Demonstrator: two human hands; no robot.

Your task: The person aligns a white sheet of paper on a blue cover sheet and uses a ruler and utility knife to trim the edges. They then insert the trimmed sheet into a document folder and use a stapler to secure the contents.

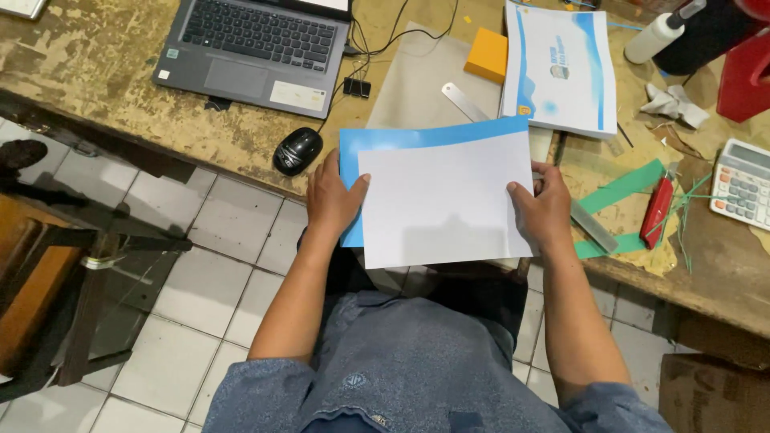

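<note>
White sheet: plain, blank, rectangular; landscape, tilted slightly counter-clockwise; lies flat on top of the blue sheet, overhanging the worktop edge.
Blue sheet: glossy blue card, directly under the white sheet; only its top and left margins show, offset up and to the left.
Stack state: both sheets uncreased, touching, edges unaligned.

1. The plain white paper sheet looks matt and smooth; the blue-edged paper sheet behind it has a slight sheen.
2. The long worn wooden workbench is rough and scuffed, with a dull, stained finish.
3. The flat steel ruler is bare metal, faintly shiny.
4. The black plastic computer mouse is glossy; the grey laptop has a matt shell.
5. The red plastic-handled cutter is smooth.
6. The pale floor tiles look glazed and smooth.
7. The blue denim cloth trousers look coarse in weave.
</note>
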